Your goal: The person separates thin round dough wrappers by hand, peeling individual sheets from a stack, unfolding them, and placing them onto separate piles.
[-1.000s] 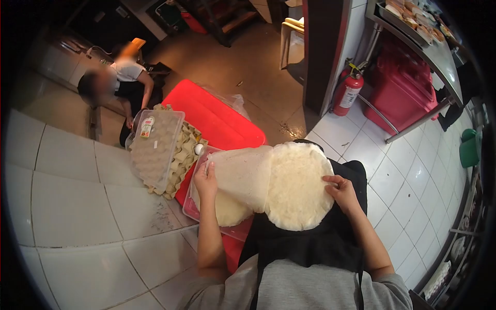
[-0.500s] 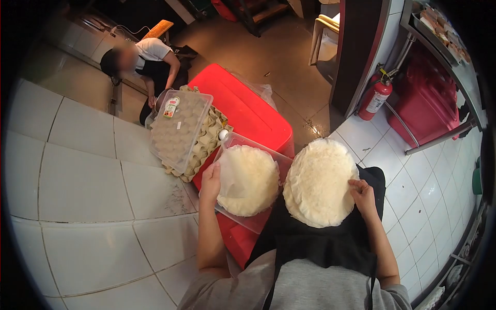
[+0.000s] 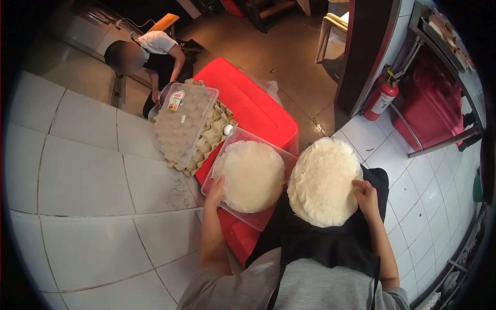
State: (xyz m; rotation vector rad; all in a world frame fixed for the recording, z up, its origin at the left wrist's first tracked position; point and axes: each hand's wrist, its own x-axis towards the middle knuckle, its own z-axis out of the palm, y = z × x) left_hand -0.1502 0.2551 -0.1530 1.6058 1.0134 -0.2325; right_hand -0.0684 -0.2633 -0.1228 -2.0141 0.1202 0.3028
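A stack of round, pale flatbreads (image 3: pixel 325 181) rests on my lap over a black apron. My right hand (image 3: pixel 366 197) pinches the right edge of that stack. To its left, a clear plastic container (image 3: pixel 253 219) holds another round flatbread pile, topped by a thin, translucent sheet (image 3: pixel 250 175). At the left edge of this pile, my left hand (image 3: pixel 215 193) has its fingers closed on the sheet's margin; the fingertips are partly hidden.
Under the container is a red lidded box (image 3: pixel 248 98). Egg trays (image 3: pixel 217 121) with a clear lid (image 3: pixel 188 111) and one white egg (image 3: pixel 228 129) sit beside it. A co-worker (image 3: pixel 160 57) crouches at upper left. A fire extinguisher (image 3: pixel 381 98) and red bin (image 3: pixel 431 108) stand right.
The translucent sheet was partly lifted and folded at the left; now it lies flat over the container's pile. My left hand has moved slightly down and right. My right hand stays at the stack's edge.
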